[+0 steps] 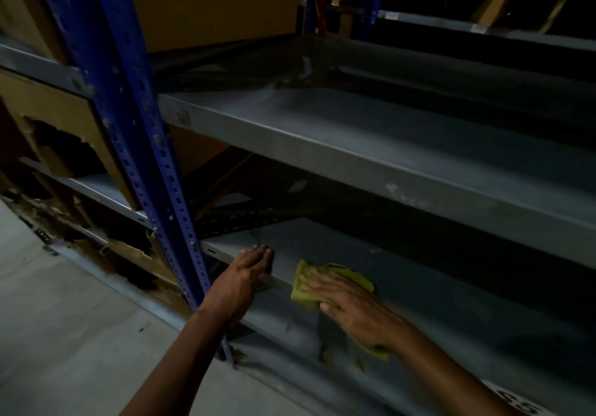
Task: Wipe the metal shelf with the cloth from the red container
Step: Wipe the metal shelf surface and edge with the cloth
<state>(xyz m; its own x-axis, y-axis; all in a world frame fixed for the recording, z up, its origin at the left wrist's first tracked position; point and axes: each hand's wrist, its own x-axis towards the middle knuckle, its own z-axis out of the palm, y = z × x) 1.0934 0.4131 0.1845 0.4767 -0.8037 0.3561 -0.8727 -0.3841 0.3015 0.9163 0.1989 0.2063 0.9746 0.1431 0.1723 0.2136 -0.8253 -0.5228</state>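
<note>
While the right hand point(351, 306) lies flat with straight fingers on the yellow-green cloth point(322, 281), the cloth sits on the low gray metal shelf point(435, 293), near its front edge. The left hand point(248, 270) rests on that front edge, fingers straight, holding nothing, just beside the blue post point(129, 119). Brown boxes point(209, 2) sit on the shelves above.

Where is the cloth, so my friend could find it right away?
Start at the blue upright post of the rack, then drop to the lowest grey metal shelf. The cloth lies flat near its front edge, under the right hand. It is the only yellow-green thing there.
</note>
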